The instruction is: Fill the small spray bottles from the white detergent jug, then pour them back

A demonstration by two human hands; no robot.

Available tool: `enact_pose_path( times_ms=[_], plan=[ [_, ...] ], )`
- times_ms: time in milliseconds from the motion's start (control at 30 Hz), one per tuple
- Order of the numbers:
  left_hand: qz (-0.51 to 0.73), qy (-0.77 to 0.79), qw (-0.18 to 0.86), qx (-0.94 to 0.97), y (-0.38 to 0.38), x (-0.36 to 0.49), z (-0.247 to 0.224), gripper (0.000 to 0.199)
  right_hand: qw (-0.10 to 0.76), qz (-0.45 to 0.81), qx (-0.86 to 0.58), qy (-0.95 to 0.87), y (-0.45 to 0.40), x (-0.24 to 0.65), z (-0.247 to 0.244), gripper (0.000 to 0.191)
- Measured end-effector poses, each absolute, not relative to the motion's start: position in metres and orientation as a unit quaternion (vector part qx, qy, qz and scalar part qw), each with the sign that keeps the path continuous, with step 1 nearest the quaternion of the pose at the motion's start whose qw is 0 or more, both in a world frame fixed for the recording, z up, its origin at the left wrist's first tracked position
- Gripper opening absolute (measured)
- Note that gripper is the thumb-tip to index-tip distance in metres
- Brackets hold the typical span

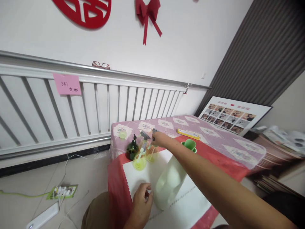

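Note:
My right hand (159, 139) reaches far across the table, its fingers closed at the grey head of a yellowish clear spray bottle (152, 156). Beside that bottle stands another yellow clear spray bottle (139, 163), with further grey spray heads close behind. A dark green pump bottle (132, 150) is at their left. Near the front, my left hand (143, 200) rests over the white cloth (133, 175) with fingers curled to the thumb; what they hold, if anything, is hidden. A tall pale green vessel (169, 186) stands between my arms, partly behind my right forearm.
A red cloth (116, 181) and a purple patterned cover (164, 124) lie on the table. Toward the back are a small pale green cup (122, 135) and a yellow packet (188, 134). A green cup-like piece (190, 144) sits beyond my forearm. A power strip (63, 191) lies on the floor.

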State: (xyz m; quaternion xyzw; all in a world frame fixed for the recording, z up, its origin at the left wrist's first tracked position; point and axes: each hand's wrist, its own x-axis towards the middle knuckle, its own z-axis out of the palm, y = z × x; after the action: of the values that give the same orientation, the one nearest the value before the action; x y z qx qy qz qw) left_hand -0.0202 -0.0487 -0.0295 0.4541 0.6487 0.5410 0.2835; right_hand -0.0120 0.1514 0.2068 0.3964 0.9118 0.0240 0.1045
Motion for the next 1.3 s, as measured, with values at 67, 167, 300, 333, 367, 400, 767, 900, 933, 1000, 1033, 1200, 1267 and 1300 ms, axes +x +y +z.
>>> enact_pose_path(
  times_ms=[67,167,300,333,367,400,767,900,933,1000,1033,1200,1267,1300],
  plan=[
    [0.545,0.646,0.279,0.456,-0.049,-0.02,-0.032,0.03,0.125,0.021,0.397,0.909,0.148,-0.015,0.206,0.03],
    [0.545,0.644,0.279,0.458,-0.049,-0.021,-0.034,0.031,0.141,0.022,0.397,0.907,0.143,-0.015,0.207,0.029],
    [0.542,0.644,0.28,0.462,-0.05,-0.022,-0.033,0.03,0.137,0.019,0.389,0.911,0.138,-0.012,0.208,0.028],
    [0.541,0.645,0.278,0.463,-0.05,-0.022,-0.033,0.03,0.132,0.018,0.386,0.913,0.137,-0.011,0.209,0.028],
    [0.541,0.646,0.276,0.463,-0.05,-0.022,-0.034,0.03,0.124,0.017,0.384,0.915,0.137,-0.01,0.21,0.028],
    [0.541,0.647,0.275,0.462,-0.05,-0.022,-0.034,0.03,0.114,0.017,0.382,0.917,0.136,-0.009,0.212,0.028],
    [0.54,0.661,0.259,0.452,-0.048,-0.023,-0.038,0.029,-0.169,-0.026,0.318,0.933,0.053,0.068,0.256,0.017],
    [0.53,0.663,0.268,0.455,-0.051,-0.022,-0.036,0.029,-0.437,-0.158,0.336,0.819,0.017,0.121,0.206,0.022],
    [0.527,0.666,0.27,0.453,-0.052,-0.022,-0.036,0.029,-0.485,-0.189,0.365,0.772,0.011,0.131,0.185,0.024],
    [0.524,0.67,0.269,0.452,-0.053,-0.021,-0.035,0.029,-0.548,-0.254,0.421,0.676,0.002,0.144,0.14,0.025],
    [0.524,0.67,0.267,0.453,-0.053,-0.021,-0.035,0.029,-0.555,-0.289,0.442,0.642,-0.002,0.147,0.119,0.026],
    [0.516,0.671,0.251,0.469,-0.053,-0.021,-0.036,0.027,-0.458,-0.445,0.446,0.627,-0.012,0.136,0.058,0.031],
    [0.517,0.671,0.245,0.472,-0.052,-0.023,-0.039,0.027,-0.417,-0.476,0.423,0.649,-0.013,0.127,0.054,0.032],
    [0.516,0.67,0.243,0.475,-0.051,-0.023,-0.04,0.027,-0.406,-0.487,0.411,0.656,-0.013,0.124,0.054,0.032]
  ],
)
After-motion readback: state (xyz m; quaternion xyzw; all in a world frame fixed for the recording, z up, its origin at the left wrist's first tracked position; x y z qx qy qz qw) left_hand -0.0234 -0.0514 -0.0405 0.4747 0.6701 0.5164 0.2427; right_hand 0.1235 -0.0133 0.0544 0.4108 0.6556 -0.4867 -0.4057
